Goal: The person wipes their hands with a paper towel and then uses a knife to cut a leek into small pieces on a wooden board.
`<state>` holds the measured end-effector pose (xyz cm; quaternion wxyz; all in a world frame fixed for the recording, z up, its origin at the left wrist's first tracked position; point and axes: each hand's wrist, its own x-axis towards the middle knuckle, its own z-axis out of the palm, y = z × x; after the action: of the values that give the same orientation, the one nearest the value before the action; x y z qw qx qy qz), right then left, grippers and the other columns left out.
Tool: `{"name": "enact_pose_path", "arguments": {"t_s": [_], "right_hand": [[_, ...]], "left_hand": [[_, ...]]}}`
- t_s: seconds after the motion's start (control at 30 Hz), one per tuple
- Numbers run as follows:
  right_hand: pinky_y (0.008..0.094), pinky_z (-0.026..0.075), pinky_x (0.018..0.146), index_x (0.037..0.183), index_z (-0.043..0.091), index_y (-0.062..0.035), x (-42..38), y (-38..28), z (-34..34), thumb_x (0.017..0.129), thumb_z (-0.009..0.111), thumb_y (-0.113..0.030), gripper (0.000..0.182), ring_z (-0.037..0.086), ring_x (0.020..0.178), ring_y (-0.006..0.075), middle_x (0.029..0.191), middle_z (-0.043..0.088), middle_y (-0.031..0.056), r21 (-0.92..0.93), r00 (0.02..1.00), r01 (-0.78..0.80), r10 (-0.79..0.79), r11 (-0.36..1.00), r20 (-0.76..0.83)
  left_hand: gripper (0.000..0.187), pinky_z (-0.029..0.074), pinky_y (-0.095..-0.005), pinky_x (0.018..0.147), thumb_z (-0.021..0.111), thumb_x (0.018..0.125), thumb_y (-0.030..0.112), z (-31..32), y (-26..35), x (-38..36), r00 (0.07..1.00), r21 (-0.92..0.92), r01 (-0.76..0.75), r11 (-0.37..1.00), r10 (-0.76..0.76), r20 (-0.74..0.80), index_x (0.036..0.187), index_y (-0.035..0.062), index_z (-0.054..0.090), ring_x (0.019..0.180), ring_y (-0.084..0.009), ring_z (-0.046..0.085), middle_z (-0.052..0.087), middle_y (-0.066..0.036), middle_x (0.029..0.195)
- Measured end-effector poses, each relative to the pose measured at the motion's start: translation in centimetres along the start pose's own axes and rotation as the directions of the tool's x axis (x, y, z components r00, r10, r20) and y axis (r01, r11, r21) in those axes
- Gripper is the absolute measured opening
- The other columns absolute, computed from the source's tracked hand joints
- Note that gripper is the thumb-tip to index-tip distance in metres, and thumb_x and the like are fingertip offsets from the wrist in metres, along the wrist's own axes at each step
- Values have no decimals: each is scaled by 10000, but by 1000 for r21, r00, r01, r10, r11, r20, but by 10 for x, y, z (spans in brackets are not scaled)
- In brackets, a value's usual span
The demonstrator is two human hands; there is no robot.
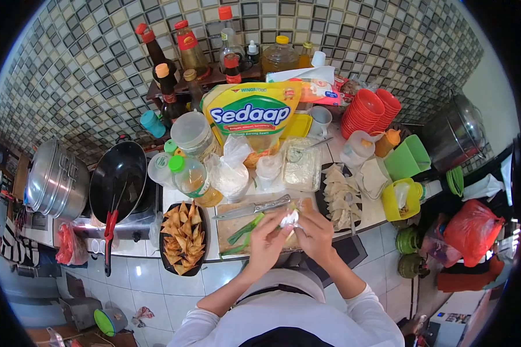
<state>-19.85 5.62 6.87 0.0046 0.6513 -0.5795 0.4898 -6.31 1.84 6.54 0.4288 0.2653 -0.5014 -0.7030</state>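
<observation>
My left hand (267, 238) and my right hand (317, 232) meet over the cutting board (226, 221). Both have their fingers closed on a small bright white piece (290, 218), whose kind I cannot make out. Green spring onion leaves (244, 230) lie on the board just left of my left hand. Beyond my fingers, a knife (257, 206) rests across the board's far side, blade to the left. To the left stands a black plate of fried, folded pastries (182, 234). On the right, a dark tray bears pale uncooked dumplings (338, 194).
A black wok (118, 179) with red-handled tongs (111, 228) sits on the stove at left. Behind the board stand a green-capped bottle (192, 178), a bag of white powder (230, 176), a Sedaap oil pouch (252, 113) and a clear container (302, 165). Red bowls (362, 113) are stacked back right.
</observation>
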Motion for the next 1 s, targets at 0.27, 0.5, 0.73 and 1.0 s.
{"name": "enact_pose_path", "arguments": {"t_s": [0.27,0.5,0.73,1.0], "right_hand": [[300,486,551,892,654,23,-14,-33,-10,784,662,38,109,640,638,227,754,639,138,231,956,-292,282,928,75],[240,536,565,895,653,67,-23,-24,-7,837,627,43,68,657,629,136,756,668,107,425,828,-553,531,717,181],[258,550,601,885,643,69,-27,-32,-15,846,627,26,61,666,671,150,773,668,98,473,733,-673,601,569,319],[369,430,509,835,567,-7,-33,-49,3,857,618,-69,83,551,551,325,661,547,163,86,916,-271,229,959,328]], "left_hand": [[231,472,-250,818,584,865,-44,-7,-5,-2,973,232,-212,949,226,-38,1073,1,675,971,-188,602,646,-114,1072],[321,520,-276,755,593,807,-107,-6,16,-13,974,494,-220,841,215,67,1100,5,663,926,-207,656,670,-154,1074],[257,521,-225,628,633,794,-80,-21,5,-20,956,443,-283,851,288,57,1021,19,702,742,-112,656,712,-126,895],[119,501,-267,559,651,808,-24,-31,9,-30,961,526,-222,821,277,-26,922,-30,686,642,-178,652,685,-149,790]]}}
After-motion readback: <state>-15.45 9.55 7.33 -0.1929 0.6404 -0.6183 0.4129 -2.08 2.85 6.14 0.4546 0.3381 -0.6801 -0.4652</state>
